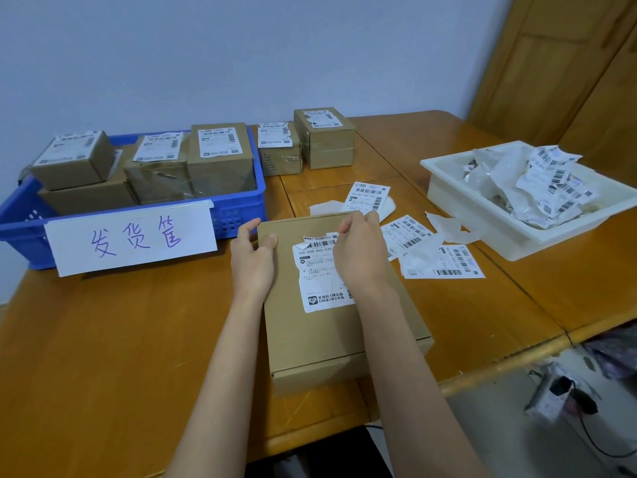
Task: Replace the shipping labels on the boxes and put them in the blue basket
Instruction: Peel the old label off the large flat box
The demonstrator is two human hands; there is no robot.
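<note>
We see a flat box [331,305] lying on the table [103,339], front centre, just right of the basket [238,208]. A label [322,274] is stuck on its top, torn ragged along the upper edge. Left hand [253,260] grips the box's far-left corner, thumb on top, fingers curled over the edge. Right hand [360,251] sits over the label's upper right, fingers curled in and pinching at the torn edge; we can't tell how much paper it has hold of.

Just beyond and right of the box: loose labels [406,232] and torn backing scraps [448,227] scattered on the table, some overlapping.

Basket is blue, at the left back, with a white sign [134,239] taped on its front, handwritten in purple. It holds several labelled boxes [220,157], stacked and side by side.

Two more boxes [306,143] stand on the table just right of the basket, near the wall, touching each other, labels on top.

White tray [517,236] at the far right, full of crumpled peeled labels and backing paper.
</note>
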